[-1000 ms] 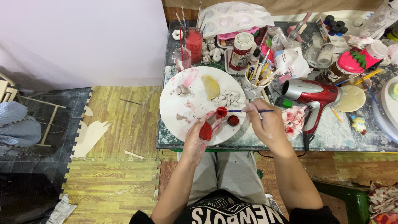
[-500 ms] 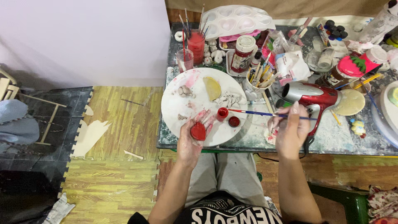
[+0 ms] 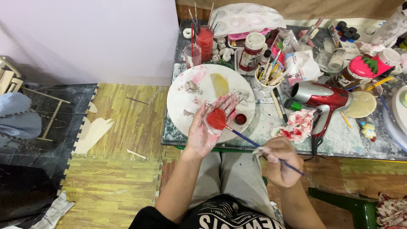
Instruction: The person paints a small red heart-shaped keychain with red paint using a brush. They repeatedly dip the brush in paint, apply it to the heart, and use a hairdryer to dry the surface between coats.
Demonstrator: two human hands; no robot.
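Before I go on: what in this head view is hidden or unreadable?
- Brush tip: hidden against the red piece on the left hand.
- Red piece's underside: against the palm.
- Right hand fingers: blurred.
- Round tray: cut by the right edge.
- Small figurines: too small.

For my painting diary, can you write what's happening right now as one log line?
left hand: open, palm up, red heart piece on it | right hand: grips paintbrush, tip at piece | white round palette beneath

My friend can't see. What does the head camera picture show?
A person's left hand cradles a small red heart shape in its open palm while the right hand touches a thin paintbrush to it, above a paint-smeared white round plate on a cluttered craft table.
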